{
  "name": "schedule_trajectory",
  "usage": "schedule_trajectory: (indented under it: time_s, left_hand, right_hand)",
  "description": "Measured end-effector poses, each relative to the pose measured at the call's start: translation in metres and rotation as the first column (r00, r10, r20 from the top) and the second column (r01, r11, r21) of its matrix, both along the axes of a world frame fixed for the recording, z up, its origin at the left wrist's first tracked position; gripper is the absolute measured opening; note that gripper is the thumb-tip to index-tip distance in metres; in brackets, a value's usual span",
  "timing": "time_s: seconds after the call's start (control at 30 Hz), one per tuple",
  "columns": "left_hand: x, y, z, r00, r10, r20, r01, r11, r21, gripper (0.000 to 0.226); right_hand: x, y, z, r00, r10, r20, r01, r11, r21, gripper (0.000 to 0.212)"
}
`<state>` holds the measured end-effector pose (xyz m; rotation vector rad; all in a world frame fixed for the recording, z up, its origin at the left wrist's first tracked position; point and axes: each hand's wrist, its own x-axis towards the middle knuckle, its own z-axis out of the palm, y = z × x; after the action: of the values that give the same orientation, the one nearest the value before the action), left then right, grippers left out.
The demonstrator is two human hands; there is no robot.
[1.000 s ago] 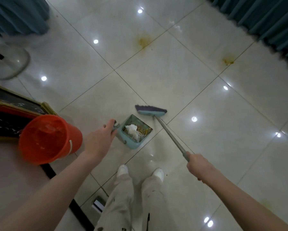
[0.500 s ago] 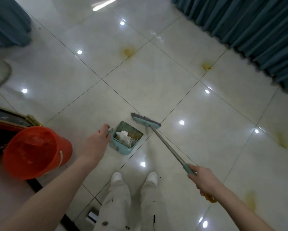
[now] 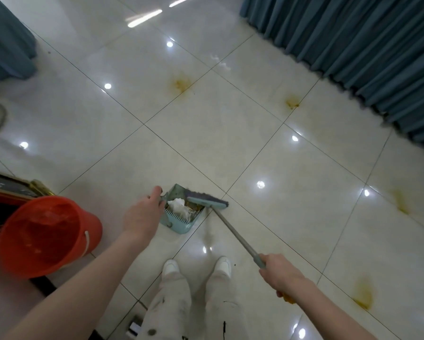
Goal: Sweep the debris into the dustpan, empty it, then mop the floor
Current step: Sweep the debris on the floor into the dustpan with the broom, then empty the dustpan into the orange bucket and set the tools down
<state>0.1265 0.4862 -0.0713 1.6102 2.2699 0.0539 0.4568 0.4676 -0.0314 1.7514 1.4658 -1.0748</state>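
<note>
White shoes [image 3: 171, 266] stand nearest me. My right hand [image 3: 280, 274] is wrapped round the broom [image 3: 233, 231]; my left hand [image 3: 142, 217] holds the teal dustpan [image 3: 179, 220] by its handle. Its mouth lies under the broom head [image 3: 207, 201], with crumpled white paper [image 3: 177, 204] inside. An orange bucket [image 3: 46, 234] sits left of my left hand. Beyond both hands, yellow stains [image 3: 181, 83] mark the floor tiles [image 3: 218, 133].

We look down at our left hand [image 3: 142, 217] holding the teal dustpan [image 3: 181, 223] by its handle on the tiled floor [image 3: 206, 143], with a crumpled white tissue [image 3: 177, 204] and brownish bits inside. Our right hand [image 3: 279, 273] grips the broom [image 3: 207, 201] by its pole, and the broom head lies across the pan's mouth. A red bucket [image 3: 46, 231] stands to the left, and yellow stains [image 3: 181, 83] mark the tiles.
</note>
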Motion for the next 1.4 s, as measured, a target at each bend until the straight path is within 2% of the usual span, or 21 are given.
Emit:
schedule_trajectory:
  time_s: [0.23, 0.43, 0.57, 0.8, 1.07, 1.2, 1.4]
  left_hand:
    - [-0.006, -0.006, 0.003, 0.994, -0.006, 0.109, 0.009, 1.000, -0.026, 0.022]
    - [-0.018, -0.019, 0.004, 0.984, 0.002, 0.177, -0.008, 0.999, 0.034, 0.018]
    - [-0.027, -0.028, 0.015, 0.987, 0.066, 0.147, -0.078, 0.994, 0.080, 0.020]
    - [-0.015, -0.057, 0.041, 0.971, 0.224, 0.083, -0.236, 0.954, 0.187, 0.029]
    - [0.035, -0.096, 0.090, 0.884, 0.467, 0.029, -0.453, 0.838, 0.303, 0.032]
    - [0.056, -0.107, 0.120, 0.818, 0.575, 0.021, -0.560, 0.787, 0.258, 0.028]
    - [0.057, -0.131, 0.123, 0.757, 0.653, -0.028, -0.624, 0.734, 0.269, 0.027]
  right_hand:
    - [0.024, -0.011, 0.033, 0.997, -0.061, -0.051, 0.064, 0.996, 0.058, 0.031]
    - [0.028, -0.003, 0.055, 0.991, -0.102, -0.091, 0.113, 0.986, 0.120, 0.037]
    - [0.024, 0.029, 0.061, 0.990, -0.090, -0.112, 0.104, 0.986, 0.128, 0.039]
    - [0.027, 0.100, 0.057, 0.983, 0.068, -0.168, -0.050, 0.993, 0.109, 0.038]
    - [0.025, 0.180, 0.072, 0.926, 0.255, -0.279, -0.224, 0.965, 0.138, 0.040]
    - [0.003, 0.204, 0.075, 0.891, 0.332, -0.309, -0.305, 0.943, 0.134, 0.038]
    - [-0.044, 0.219, 0.079, 0.838, 0.439, -0.323, -0.410, 0.898, 0.158, 0.040]
